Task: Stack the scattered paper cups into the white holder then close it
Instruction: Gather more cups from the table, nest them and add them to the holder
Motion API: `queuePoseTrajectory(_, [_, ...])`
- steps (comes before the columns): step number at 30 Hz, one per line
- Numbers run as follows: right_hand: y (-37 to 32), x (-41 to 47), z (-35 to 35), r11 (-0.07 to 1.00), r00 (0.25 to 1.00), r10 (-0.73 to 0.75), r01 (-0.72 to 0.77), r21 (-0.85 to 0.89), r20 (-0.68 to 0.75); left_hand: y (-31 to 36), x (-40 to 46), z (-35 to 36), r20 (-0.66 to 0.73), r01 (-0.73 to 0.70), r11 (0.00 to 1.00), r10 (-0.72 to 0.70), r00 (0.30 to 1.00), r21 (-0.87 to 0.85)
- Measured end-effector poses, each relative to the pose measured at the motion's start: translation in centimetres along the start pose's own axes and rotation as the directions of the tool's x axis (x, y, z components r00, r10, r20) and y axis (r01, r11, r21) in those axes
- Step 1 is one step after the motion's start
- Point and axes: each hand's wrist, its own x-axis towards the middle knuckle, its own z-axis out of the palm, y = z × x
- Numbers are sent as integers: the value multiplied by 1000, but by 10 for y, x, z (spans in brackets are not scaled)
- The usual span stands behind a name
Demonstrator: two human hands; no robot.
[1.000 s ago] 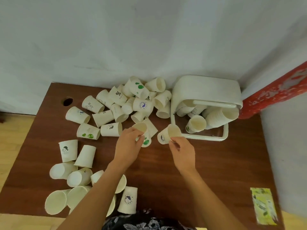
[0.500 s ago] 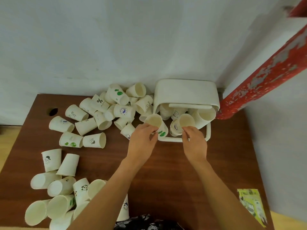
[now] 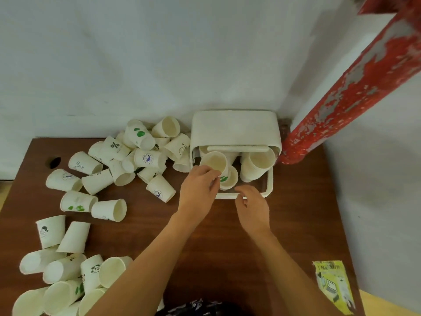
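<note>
The left hand (image 3: 200, 185) has its fingers (image 3: 210, 173) curled round the rim of a paper cup (image 3: 215, 161), holding it mouth-up over the open front of the white holder (image 3: 235, 131). The right hand (image 3: 252, 204) hovers just beside the holder's front rim, fingers loosely bent and grasping nothing. Under the held cup a green-marked cup (image 3: 229, 179) lies in the holder, and a short stack (image 3: 257, 163) leans on its side at the holder's right. The holder sits at the far right corner of the worktop (image 3: 296, 224), lid raised. Many loose cups (image 3: 141, 153) remain along the far edge and at the near left corner, so the task looks far from done.

The risk is that the cup is dropped in askew instead of nested. Cups already lie tilted inside, so they may jam and block the lid from closing.
</note>
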Motion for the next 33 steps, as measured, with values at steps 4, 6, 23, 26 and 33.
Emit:
queuePoseTrajectory(4, [12,-8,-7,1000,999,17,-17,4,30,3,9,22,70,-30,995,24,997,94])
queuePoseTrajectory(6, [16,-10,-11,1000,999,30,-31,6,40,4,9,30,93,-35,992,24,995,120])
queuePoseTrajectory(23, [14,-6,5,999,992,36,-37,8,119,-30,-18,27,145,98,995,-96,985,-5])
queuePoseTrajectory(26, [-5,-8,24,1000,986,16,-15,-9,165,-60,-33,7,169,184,982,-188,967,39])
queuePoseTrajectory(33, [-54,-7,72,983,957,-98,136,-124,272,-135,-58,-40,220,286,923,-345,913,258])
